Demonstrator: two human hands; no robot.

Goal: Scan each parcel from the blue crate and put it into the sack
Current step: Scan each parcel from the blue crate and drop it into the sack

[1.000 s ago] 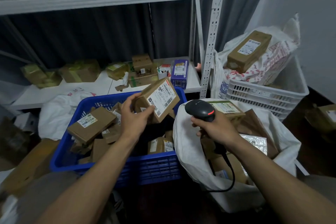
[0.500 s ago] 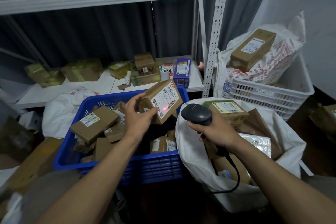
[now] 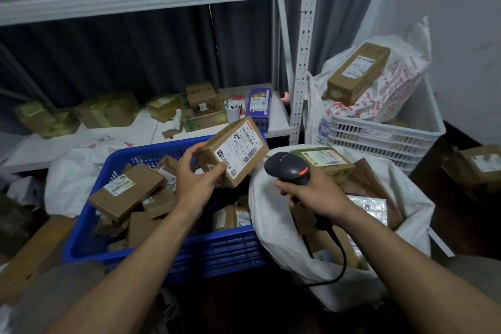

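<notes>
**Parcel held up to the scanner, between crate and sack**

A person's left hand (image 3: 196,182) grips a brown parcel (image 3: 235,152) by its left end, with the fingers curled over the top edge and the thumb on the near face. It holds the parcel above the far right corner of the blue crate (image 3: 81,225). The right hand (image 3: 317,195) is closed round the handle of a black scanner (image 3: 287,168), just right of the parcel and over the left rim of the white sack (image 3: 273,214).

The hold takes only one end, so the parcel could tip out and drop back among the unscanned boxes, where it would be hard to pick out again. The label faces up rather than squarely at the scanner's head, so a read might fail. The scanner's cable (image 3: 343,257) loops along the sack's mouth — a dropped parcel may catch on it.

Half a second ago a red dot sat on the label. That dot is gone, and a red light now shows on the scanner's head. The label has also turned more face-up, while both hands remain in roughly the same places.
</notes>
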